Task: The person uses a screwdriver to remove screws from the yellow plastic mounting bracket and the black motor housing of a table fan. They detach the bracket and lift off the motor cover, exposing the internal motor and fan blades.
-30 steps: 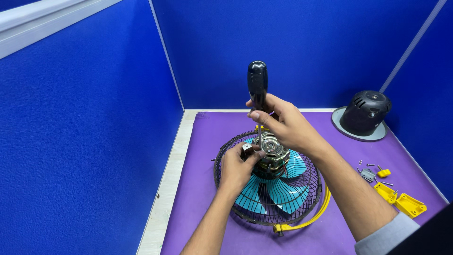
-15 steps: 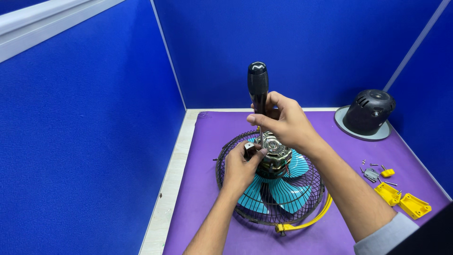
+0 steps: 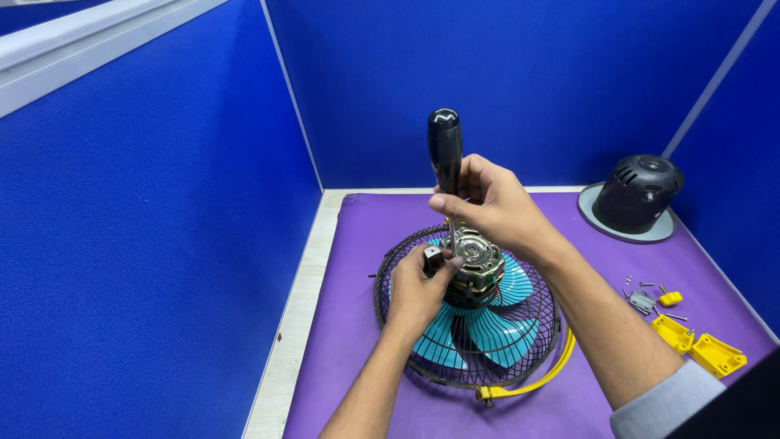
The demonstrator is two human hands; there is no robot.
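Note:
A small fan lies face down on the purple mat, its black wire guard (image 3: 390,313) around turquoise blades (image 3: 496,329) with the bare metal motor (image 3: 475,252) on top. My right hand (image 3: 496,203) grips a black-handled screwdriver (image 3: 445,146) held upright, its shaft reaching down to the motor's left edge. My left hand (image 3: 418,293) rests on the guard and pinches a small black part (image 3: 432,258) next to the motor. A yellow band (image 3: 536,378) runs along the guard's near right rim.
A black motor cover (image 3: 638,195) sits on a grey round plate at the back right. Loose screws (image 3: 650,297) and yellow plastic pieces (image 3: 699,345) lie at the right. Blue partition walls (image 3: 162,244) close in the left, back and right of the purple mat (image 3: 349,358).
Both hands stay on the fan motor with the screwdriver upright. My right hand's fingers have shifted slightly on the handle; nothing else has moved.

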